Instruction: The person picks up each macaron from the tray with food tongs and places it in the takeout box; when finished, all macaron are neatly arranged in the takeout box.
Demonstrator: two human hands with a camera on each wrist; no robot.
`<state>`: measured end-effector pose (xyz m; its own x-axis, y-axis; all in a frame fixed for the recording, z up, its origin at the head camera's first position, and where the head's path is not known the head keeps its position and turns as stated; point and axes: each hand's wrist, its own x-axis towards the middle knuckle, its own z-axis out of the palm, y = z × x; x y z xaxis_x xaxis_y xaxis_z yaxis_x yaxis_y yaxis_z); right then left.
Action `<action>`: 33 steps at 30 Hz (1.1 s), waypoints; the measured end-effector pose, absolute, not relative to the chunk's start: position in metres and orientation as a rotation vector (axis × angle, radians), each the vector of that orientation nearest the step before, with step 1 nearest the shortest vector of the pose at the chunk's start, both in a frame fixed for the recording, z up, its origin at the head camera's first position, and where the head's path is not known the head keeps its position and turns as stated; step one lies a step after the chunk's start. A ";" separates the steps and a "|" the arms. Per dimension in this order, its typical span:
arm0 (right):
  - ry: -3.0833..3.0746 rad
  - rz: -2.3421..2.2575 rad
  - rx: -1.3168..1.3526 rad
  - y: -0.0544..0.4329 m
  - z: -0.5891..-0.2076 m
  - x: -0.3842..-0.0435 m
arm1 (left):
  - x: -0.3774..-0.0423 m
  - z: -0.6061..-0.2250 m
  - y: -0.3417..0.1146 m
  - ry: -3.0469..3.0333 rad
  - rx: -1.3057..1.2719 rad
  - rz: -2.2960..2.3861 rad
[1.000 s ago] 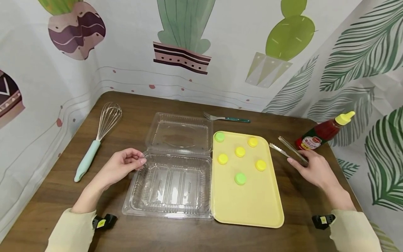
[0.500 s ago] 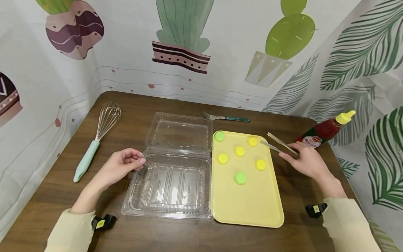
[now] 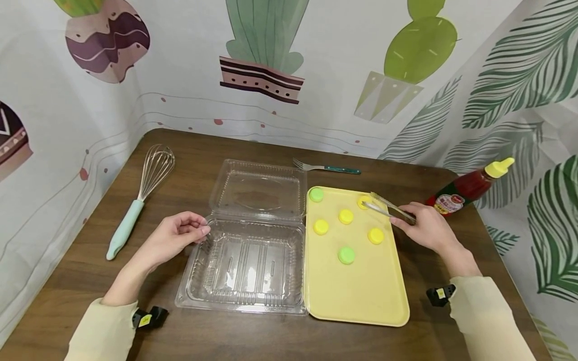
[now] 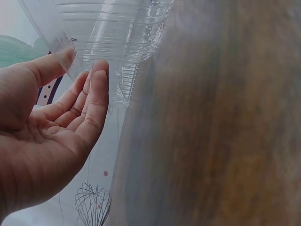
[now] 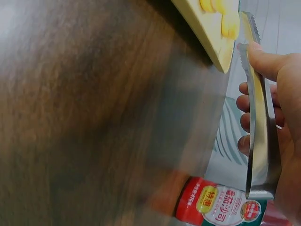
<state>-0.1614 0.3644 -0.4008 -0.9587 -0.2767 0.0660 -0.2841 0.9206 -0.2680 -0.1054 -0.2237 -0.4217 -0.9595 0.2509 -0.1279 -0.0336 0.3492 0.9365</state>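
Observation:
My left hand (image 3: 178,234) pinches the left rim of a clear plastic clamshell container (image 3: 253,301), thumb on one side and fingers on the other in the left wrist view. The container lies with its lid (image 3: 257,193) folded back. In my right hand (image 3: 429,225) are metal tongs (image 5: 257,136) with serrated tips, their arms apart. Those tips overlap the far-right yellow disc (image 3: 364,201) on a yellow tray (image 3: 361,301). Several more round pieces lie on this tray, among them a yellow disc (image 3: 376,235) and a green disc (image 3: 346,255).
A whisk (image 3: 131,220) with a mint handle lies on the left. Behind the tray is a fork (image 3: 338,169) with a green handle. To the right of my right hand a red sauce bottle (image 3: 465,190) with a yellow cap stands near the table's edge.
My right hand has carried the tongs left, away from the bottle and over the tray's far-right corner. The left hand stays at the container's rim.

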 end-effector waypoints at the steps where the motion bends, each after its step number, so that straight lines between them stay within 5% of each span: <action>1: -3.055 0.431 0.446 0.364 -0.401 -0.162 | -0.105 -0.422 -0.224 2.364 0.194 1.650; 33: -3.087 0.438 0.387 0.356 -0.406 -0.162 | -0.108 -0.428 -0.224 2.372 0.196 1.642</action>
